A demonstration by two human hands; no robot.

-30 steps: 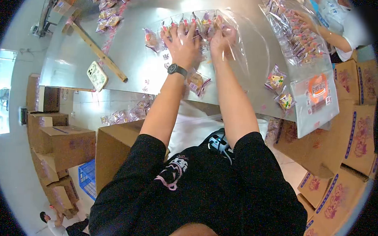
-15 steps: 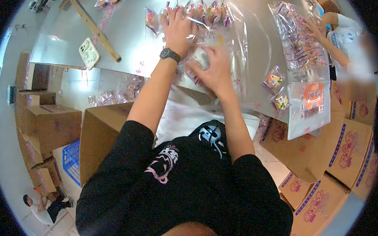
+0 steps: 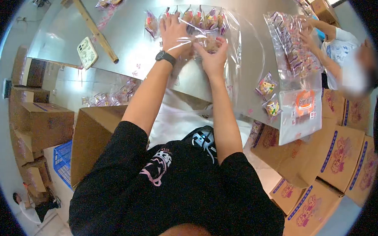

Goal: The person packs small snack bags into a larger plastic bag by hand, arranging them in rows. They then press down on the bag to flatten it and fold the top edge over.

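Observation:
A large clear plastic bag [image 3: 234,63] lies on the metal table with a row of individually wrapped snacks [image 3: 198,18] at its far end. My left hand [image 3: 175,38], with a dark watch on the wrist, rests with fingers spread against the left part of that row. Beside it, my right hand [image 3: 213,62] grips another wrapped snack [image 3: 209,44] between thumb and fingers, just on the near side of the row. Glare on the film blurs where the bag's layers pass over my hands.
To the right, a co-worker's hands [image 3: 307,36] touch another filled bag [image 3: 291,48]. Two loose wrapped snacks [image 3: 267,86] and a stack of printed bags [image 3: 299,110] lie nearer. At left are a phone [image 3: 87,53] and wooden stick [image 3: 96,28]. Cardboard boxes [image 3: 342,152] stand around the table.
My right hand has moved up toward the row, and the wrapped snack now shows in its grip. My left hand stays by the row. The co-worker's hands have shifted.

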